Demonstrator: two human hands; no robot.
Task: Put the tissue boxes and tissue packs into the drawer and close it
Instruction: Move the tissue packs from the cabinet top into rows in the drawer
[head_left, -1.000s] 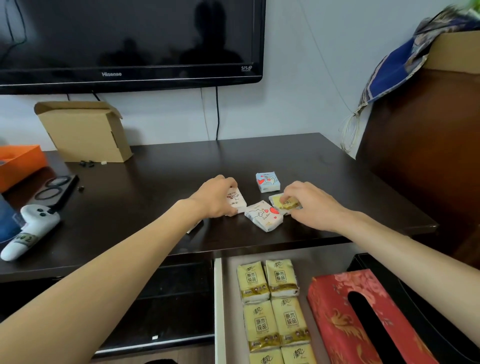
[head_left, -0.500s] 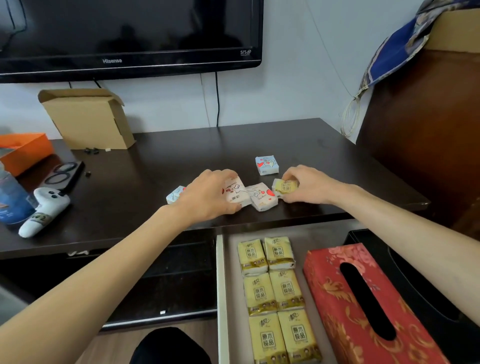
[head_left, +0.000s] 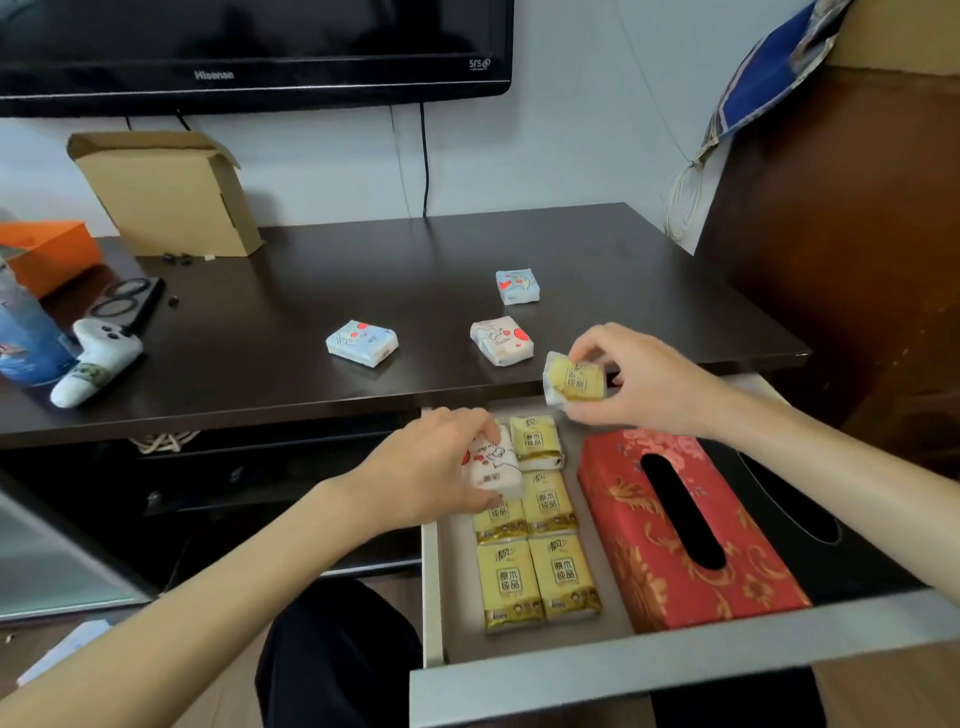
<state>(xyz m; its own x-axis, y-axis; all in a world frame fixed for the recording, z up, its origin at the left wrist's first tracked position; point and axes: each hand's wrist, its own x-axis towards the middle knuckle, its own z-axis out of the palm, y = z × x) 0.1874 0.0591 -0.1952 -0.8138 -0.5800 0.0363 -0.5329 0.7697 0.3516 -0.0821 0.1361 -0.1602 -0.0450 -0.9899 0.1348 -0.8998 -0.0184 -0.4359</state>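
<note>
The left hand (head_left: 436, 470) hides one yellow pack; the black tissue box (head_left: 795, 499) is half-hidden.

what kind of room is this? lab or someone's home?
Most likely a home living room: a wall-mounted TV above a dark TV stand, a game controller on top, and tissue packs in its drawer.

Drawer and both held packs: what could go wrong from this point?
1. The left hand holds its white pack above the yellow packs; dropped there, it may upset the rows.
2. The right hand pinches a yellow pack over the drawer's back edge; it could fall behind.
3. Three packs left on the tabletop could get forgotten before closing.
</note>
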